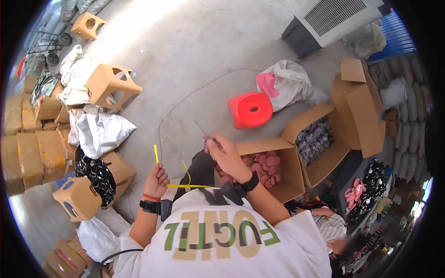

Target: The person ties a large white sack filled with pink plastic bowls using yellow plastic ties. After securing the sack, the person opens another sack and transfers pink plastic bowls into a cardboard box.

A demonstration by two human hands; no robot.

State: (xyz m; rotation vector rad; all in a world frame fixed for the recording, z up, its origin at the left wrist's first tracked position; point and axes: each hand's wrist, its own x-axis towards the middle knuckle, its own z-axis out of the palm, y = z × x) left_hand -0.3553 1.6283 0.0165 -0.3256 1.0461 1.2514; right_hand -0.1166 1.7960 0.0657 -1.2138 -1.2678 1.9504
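My left hand is closed in a fist around a flat yellow strap, whose short end sticks up above the fingers. A longer stretch of yellow strap runs from beside that hand across my front, and a loose piece stands up from it. My right hand, fingers pinched, grips a thin dark rod-like piece that points away from me. Its exact kind is too small to tell. Just right of my right hand is an open cardboard box holding several round pink pieces.
A red stool stands ahead, beside a white sack. Another box holds dark wrapped items. On the left are tan stools, sacks and stacked cartons. A co-worker sits at lower right. An air cooler stands far right.
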